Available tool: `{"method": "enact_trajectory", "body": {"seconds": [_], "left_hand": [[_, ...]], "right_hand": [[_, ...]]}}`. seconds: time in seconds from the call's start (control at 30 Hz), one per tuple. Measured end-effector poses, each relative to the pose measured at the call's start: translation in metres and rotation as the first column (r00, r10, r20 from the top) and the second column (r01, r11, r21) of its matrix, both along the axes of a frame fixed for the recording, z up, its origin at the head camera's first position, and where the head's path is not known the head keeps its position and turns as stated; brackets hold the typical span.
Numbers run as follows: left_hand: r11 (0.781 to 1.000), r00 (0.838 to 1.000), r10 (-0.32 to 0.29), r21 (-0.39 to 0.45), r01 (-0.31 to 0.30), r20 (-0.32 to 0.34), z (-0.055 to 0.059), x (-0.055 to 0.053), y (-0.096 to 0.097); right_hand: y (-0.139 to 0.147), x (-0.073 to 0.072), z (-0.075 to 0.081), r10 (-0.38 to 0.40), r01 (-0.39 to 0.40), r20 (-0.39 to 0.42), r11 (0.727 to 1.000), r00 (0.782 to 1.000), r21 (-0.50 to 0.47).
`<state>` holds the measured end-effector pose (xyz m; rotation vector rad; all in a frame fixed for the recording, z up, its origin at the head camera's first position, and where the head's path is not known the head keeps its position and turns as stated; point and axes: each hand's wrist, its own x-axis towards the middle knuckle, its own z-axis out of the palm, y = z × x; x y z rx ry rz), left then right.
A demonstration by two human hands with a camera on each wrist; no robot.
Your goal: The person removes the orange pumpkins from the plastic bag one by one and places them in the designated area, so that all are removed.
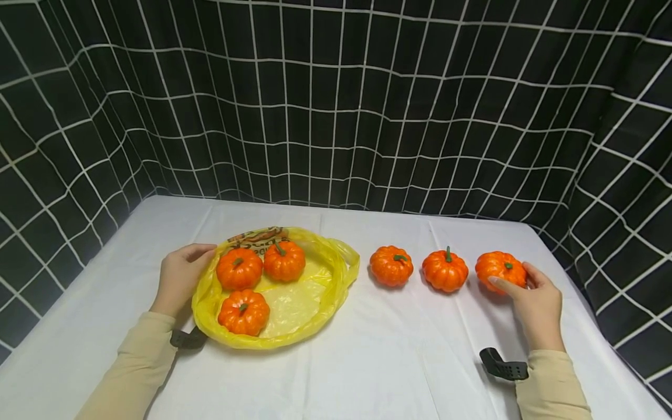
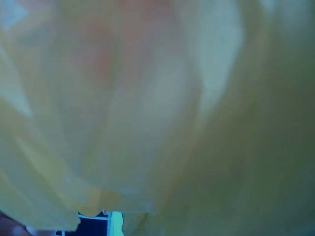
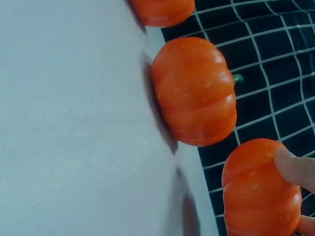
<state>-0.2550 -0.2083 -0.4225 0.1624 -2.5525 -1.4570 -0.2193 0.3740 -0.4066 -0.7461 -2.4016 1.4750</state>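
On the left, a yellow plastic bag (image 1: 294, 315) lies with its mouth spread wide. Inside it sit three small orange pumpkins, one at the back (image 1: 284, 261), one at the left (image 1: 238, 269) and one at the front (image 1: 244, 313). My left hand (image 1: 181, 277) holds the bag's left rim; its fingertips are partly hidden by the plastic. Blurred yellow plastic fills most of the left wrist view. At the right, my right hand (image 1: 538, 300) grips another pumpkin (image 1: 499, 269) between thumb and fingers. Its shadow lies apart from it in the right wrist view.
Two more pumpkins, one nearer the bag (image 1: 391, 266) and one in the middle (image 3: 194, 93), stand in a row left of the gripped one. A white cloth (image 1: 378, 361) covers the table. Black curtains with a white grid (image 1: 336, 105) surround its back and sides.
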Motion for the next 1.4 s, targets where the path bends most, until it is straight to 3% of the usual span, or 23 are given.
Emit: {"method": "enact_trajectory", "body": {"seconds": [0.5, 1.4], "left_hand": [[1.000, 1.000, 0.005, -0.001, -0.005, 0.019, 0.001, 0.001, 0.000], [1.000, 1.000, 0.006, -0.004, -0.006, 0.012, 0.000, 0.001, 0.000]], "right_hand": [[0.008, -0.001, -0.011, -0.006, 0.007, 0.064, 1.000, 0.998, -0.015], [0.009, -0.003, -0.018, -0.009, 0.011, 0.046, 0.999, 0.999, -0.047]]}}
